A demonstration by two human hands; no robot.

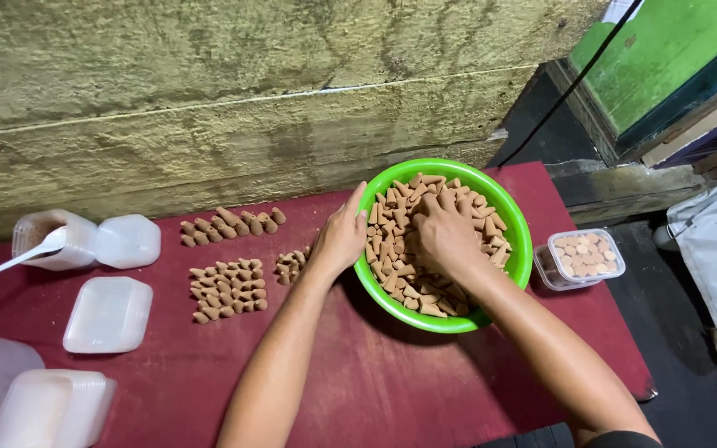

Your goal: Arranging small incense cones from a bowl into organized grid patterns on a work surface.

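Observation:
A bright green bowl (514, 257) full of small brown cone-shaped pieces (396, 249) stands on a dark red table (375, 382). My left hand (340, 239) rests against the bowl's left rim, fingers curled over its edge. Inside the bowl, my right hand (444, 232) lies palm down on the cones, fingers bent among them; whether it grips any is hidden. Rows of the same cones (227, 290) lie flat on the table to the left of the bowl, and another row (230, 226) sits further back.
A small clear box (582, 257) packed with cones stands right of the bowl. On the left are a square white lid (108, 315), stacked clear containers (51, 406), a tub with a white spoon (43, 242) and a lid (129, 241). A rough wall runs behind.

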